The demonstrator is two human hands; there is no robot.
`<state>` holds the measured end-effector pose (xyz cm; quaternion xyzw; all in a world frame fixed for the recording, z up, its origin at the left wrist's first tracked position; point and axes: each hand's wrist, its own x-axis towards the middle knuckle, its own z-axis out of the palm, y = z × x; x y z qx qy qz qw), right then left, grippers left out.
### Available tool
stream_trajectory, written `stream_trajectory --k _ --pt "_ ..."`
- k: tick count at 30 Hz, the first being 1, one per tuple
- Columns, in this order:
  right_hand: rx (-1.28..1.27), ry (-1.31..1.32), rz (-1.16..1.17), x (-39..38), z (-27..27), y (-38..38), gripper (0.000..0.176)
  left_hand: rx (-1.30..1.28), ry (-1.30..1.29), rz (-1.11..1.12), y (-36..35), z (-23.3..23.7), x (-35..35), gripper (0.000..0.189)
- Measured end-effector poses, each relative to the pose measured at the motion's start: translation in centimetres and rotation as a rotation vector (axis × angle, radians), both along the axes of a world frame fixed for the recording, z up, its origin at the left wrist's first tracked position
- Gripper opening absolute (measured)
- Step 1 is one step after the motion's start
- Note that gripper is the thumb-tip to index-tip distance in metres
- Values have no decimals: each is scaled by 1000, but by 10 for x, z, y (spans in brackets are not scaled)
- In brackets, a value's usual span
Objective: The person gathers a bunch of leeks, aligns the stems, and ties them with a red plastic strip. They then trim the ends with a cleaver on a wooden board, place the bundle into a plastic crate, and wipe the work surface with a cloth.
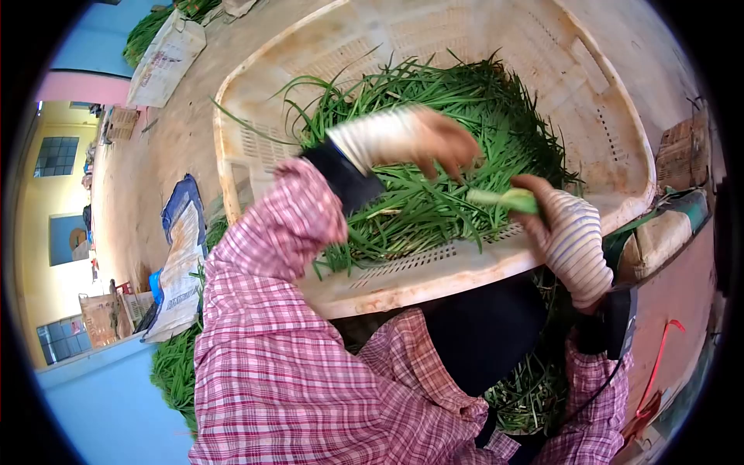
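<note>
1. Nearest to the camera, at the bottom of the frame, I see the pink checked sleeves [271, 341] of the person. A small heap of cut greens [535, 391] lies low at the bottom right, just below the crate.
2. The right hand [573, 240], in a striped glove, is at the right of centre, over the near rim of the crate. Its grip is closed around a bunch of green stems [515, 201], which points towards the centre of the frame.
3. The white plastic crate [418, 275] fills the upper middle of the frame.
4. The left hand [438, 139], in a pale glove, hovers over the middle of the crate, just above the leaves. It is blurred, so I cannot tell whether its grip is wide, narrow or holding something.
5. The long green leaves [465, 93] lie in a loose pile inside the crate, under and around the left hand.
6. My judgement of the progress: one bunch is gathered in the right hand. A big pile is left in the crate, so most of the sorting seems not yet done.
7. Further, at the left edge, more loose greens [174, 364] lie on the ground beside a printed sack [182, 256].
8. Farthest, at the upper left, a white sack [167, 58] lies on the sandy ground [155, 155].
</note>
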<state>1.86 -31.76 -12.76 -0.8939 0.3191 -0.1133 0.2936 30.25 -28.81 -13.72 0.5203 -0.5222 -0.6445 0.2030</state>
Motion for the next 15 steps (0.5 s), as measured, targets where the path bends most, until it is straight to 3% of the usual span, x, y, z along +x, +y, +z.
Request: stream_trajectory --k 1,2,3,4,6,7,9,11,14,15 --pt "20 -28 -86 1 1 1 37 -86 -173 304 -11 -23 30 43" --pt "43 -56 -171 3 3 3 30 -100 -357 452 -23 -49 71 40" --pt "64 -86 -257 6 5 5 23 -180 -808 347 -32 -87 113 38" --pt "81 -64 -272 8 7 5 22 -77 -892 329 -30 -120 138 35" --pt "25 -92 -267 8 1 5 23 190 -697 497 -13 -153 132 36" --pt "-6 -108 -264 8 0 5 23 262 -680 509 -4 -143 111 34" --pt "16 -89 -266 8 -1 5 26 223 -768 519 2 -207 122 38" --pt "-15 -60 -258 8 -2 4 27 352 -640 699 3 -208 101 42" --pt "-16 -63 -274 8 -2 4 27 444 -553 789 -13 -228 119 54" --pt "-20 -65 -273 8 -1 4 26 492 -492 834 -16 -206 110 58"
